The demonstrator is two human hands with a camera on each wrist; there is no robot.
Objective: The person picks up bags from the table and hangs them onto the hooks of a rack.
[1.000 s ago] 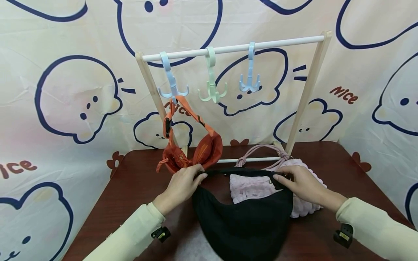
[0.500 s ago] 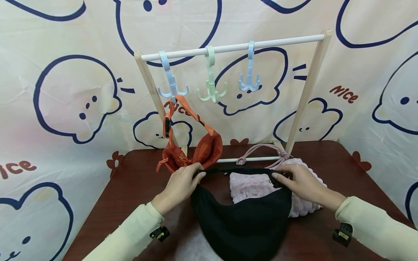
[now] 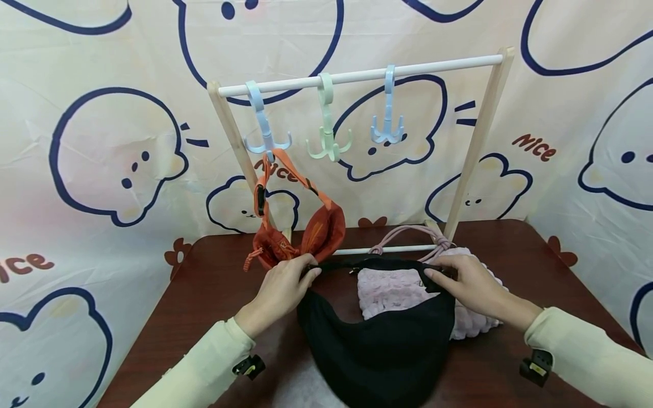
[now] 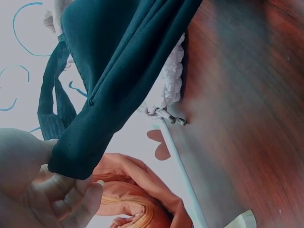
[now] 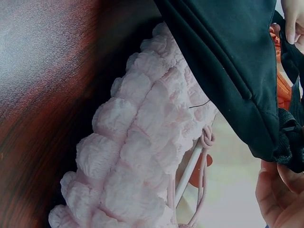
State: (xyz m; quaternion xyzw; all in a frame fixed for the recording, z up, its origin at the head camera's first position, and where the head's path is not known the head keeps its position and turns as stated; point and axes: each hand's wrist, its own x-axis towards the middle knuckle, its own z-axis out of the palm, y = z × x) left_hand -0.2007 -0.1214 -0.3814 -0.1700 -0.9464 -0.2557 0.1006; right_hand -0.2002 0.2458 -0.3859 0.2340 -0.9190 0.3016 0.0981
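Note:
A black fabric bag [image 3: 377, 351] hangs between my two hands, its body sagging toward me and its strap [image 3: 374, 264] stretched across the top. My left hand [image 3: 285, 288] pinches the bag's left upper corner between thumb and fingers; the left wrist view shows the folded black corner in that hand [image 4: 61, 190]. On the other side my right hand [image 3: 470, 283] grips the right upper end, by the strap's black webbing [image 5: 289, 137]. Behind the black bag lies a pink puffy bag [image 3: 393, 292] with a knotted cord handle [image 3: 408, 229], partly hidden.
Behind my hands stands a rack with a white rail [image 3: 362, 75] and wooden posts [image 3: 479, 141]. Blue hooks [image 3: 266, 122] and a green hook [image 3: 328, 122] hang from it. An orange waist bag [image 3: 301, 232] hangs from the left blue hook. The dark wooden table [image 3: 204, 317] lies below.
Both hands keep their hold on the black bag and have barely moved. The whole view has shifted very slightly; the rack, hooks and other bags look the same.

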